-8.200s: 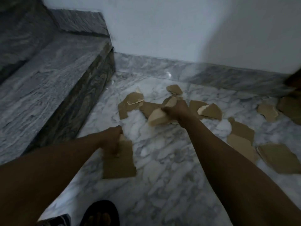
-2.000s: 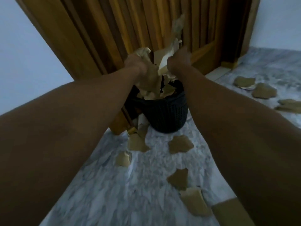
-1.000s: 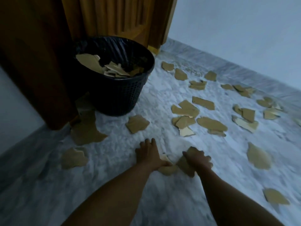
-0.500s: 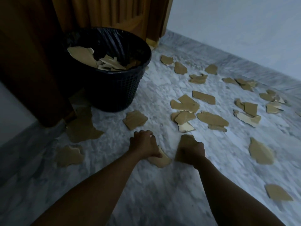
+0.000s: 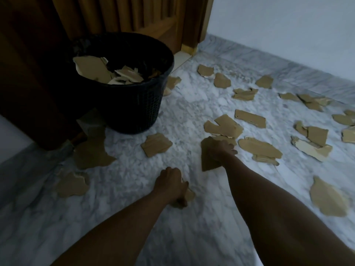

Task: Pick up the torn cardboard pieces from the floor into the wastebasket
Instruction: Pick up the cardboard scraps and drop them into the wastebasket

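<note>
Several torn brown cardboard pieces lie scattered over the marble floor [image 5: 192,104]. A black mesh wastebasket [image 5: 134,108] stands at the upper left with several pieces inside. My left hand [image 5: 170,186] is curled around a small cardboard scrap [image 5: 189,194] low in the middle. My right hand [image 5: 221,150] grips a larger cardboard piece [image 5: 206,162] just above the floor, its fingers reaching toward another piece. A square piece [image 5: 156,144] lies between my hands and the basket.
A wooden door [image 5: 134,14] and dark wood panel stand behind the wastebasket. A white wall [image 5: 288,25] with a marble skirting runs along the right. More cardboard lies at the left [image 5: 90,152] and far right [image 5: 326,198].
Both hands closed on floor pieces and lifted them. My right hand moved forward and right with its piece; my left hand drew back toward me with the small scrap.
</note>
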`<state>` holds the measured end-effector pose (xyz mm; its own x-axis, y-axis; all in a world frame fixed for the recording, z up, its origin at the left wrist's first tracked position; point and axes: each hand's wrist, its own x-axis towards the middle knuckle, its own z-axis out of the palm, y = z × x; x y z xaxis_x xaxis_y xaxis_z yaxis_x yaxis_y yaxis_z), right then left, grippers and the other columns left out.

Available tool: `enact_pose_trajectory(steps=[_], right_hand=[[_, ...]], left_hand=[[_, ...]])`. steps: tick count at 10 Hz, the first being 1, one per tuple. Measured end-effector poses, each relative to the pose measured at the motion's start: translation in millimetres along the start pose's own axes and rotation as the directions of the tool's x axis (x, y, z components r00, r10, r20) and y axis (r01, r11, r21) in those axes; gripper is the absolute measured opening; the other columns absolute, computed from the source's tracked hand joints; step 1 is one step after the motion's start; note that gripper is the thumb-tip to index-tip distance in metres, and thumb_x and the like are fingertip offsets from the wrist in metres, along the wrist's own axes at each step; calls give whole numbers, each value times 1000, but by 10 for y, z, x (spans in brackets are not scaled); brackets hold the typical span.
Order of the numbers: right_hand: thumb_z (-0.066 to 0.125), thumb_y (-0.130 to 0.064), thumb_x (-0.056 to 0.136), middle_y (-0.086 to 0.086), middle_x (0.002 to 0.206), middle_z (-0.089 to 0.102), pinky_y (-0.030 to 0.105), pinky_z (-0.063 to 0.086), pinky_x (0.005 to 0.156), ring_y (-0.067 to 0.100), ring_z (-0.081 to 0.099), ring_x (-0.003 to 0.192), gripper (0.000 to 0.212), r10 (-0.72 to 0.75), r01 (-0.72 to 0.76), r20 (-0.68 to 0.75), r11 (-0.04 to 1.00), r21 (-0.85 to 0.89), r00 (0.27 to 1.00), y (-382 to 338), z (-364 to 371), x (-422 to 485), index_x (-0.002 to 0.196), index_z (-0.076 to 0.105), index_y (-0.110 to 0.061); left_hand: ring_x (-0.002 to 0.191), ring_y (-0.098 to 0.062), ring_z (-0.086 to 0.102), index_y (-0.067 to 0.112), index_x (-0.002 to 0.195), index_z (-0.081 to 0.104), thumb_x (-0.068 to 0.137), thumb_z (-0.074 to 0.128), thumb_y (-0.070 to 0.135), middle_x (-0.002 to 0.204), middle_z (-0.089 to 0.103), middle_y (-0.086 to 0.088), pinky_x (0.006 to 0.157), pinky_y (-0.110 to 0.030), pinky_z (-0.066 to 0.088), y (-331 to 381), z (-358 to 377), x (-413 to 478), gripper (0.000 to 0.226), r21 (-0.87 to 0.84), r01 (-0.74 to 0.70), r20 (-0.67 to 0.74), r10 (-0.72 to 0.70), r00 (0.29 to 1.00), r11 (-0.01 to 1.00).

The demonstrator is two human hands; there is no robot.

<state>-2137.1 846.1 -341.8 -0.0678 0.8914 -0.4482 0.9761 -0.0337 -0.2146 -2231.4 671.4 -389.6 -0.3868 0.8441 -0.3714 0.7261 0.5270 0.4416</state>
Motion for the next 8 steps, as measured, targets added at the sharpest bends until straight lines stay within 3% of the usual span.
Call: enact_pose_trajectory(steps=[1, 2, 3, 4, 5, 6, 7, 8], right_hand=[[45, -39, 98, 21, 148, 36, 53, 32, 112, 40, 35, 138, 64, -74, 75, 26, 997, -33, 997, -96, 151, 95, 147, 32, -1], [42, -35, 102, 21, 150, 36, 46, 36, 111, 38, 39, 135, 64, -209, 202, 104, 977, 74, 972, -111, 383, 117, 152, 21, -1], [50, -16, 101, 20, 142, 44, 17, 50, 80, 34, 46, 129, 53, -292, 295, 199, 955, 15, 936, -116, 425, 16, 146, 31, 4], [66, -20, 92, 14, 123, 55, 28, 45, 83, 29, 53, 122, 46, -333, 358, 288, 933, -36, 898, -72, 268, -68, 130, 54, 3], [72, -26, 86, 12, 122, 61, 36, 47, 92, 28, 58, 111, 41, -370, 418, 307, 902, -108, 877, -112, 95, 143, 119, 65, -5], [64, -31, 85, 12, 126, 53, 61, 35, 105, 37, 47, 122, 35, -398, 434, 195, 878, -203, 897, -206, 1, 262, 115, 64, -12], [60, -28, 90, 6, 153, 26, 72, 10, 110, 37, 15, 145, 44, -411, 460, 216, 842, -283, 886, -223, 40, 317, 134, 54, -22], [65, -34, 87, 10, 156, 20, 68, 20, 112, 38, 15, 145, 65, -369, 447, 276, 835, -321, 887, -167, 124, 405, 145, 40, -20]], left_hand=[[114, -27, 53, 14, 109, 61, 95, 47, 51, 124, 54, -8, 93, -39, 47, 48, -111, 84, 42, 64, 30, -7, -30, 1000, 997], [135, -30, 35, 22, 127, 56, 93, 47, 58, 146, 38, -8, 108, -46, 34, -15, -392, 199, 50, 167, 49, -51, -41, 998, 985], [142, -34, 15, 39, 140, 43, 84, 56, 61, 160, 14, -5, 114, -55, 19, -255, -637, 475, 61, 346, 70, -42, -59, 997, 936], [146, -38, -5, 40, 149, 29, 66, 70, 70, 162, -14, -1, 115, -59, 13, -467, -699, 737, 97, 391, 85, 14, -98, 995, 917], [148, -38, -6, 23, 157, 16, 63, 82, 61, 160, -26, -3, 117, -54, 19, -491, -743, 870, 120, 344, 72, 122, -121, 985, 936], [148, -39, 0, 20, 156, 15, 60, 87, 56, 162, -19, -5, 116, -52, 26, -368, -787, 978, 126, 330, 108, 173, -172, 970, 938], [141, -37, 19, 17, 149, 32, 55, 93, 48, 154, 13, -11, 109, -52, 38, -255, -761, 1053, 117, 282, 59, 193, -117, 974, 958], [129, -34, 36, 21, 135, 38, 55, 94, 40, 140, 33, -13, 98, -45, 45, -234, -760, 1034, 100, 230, -21, 164, -17, 986, 973]])
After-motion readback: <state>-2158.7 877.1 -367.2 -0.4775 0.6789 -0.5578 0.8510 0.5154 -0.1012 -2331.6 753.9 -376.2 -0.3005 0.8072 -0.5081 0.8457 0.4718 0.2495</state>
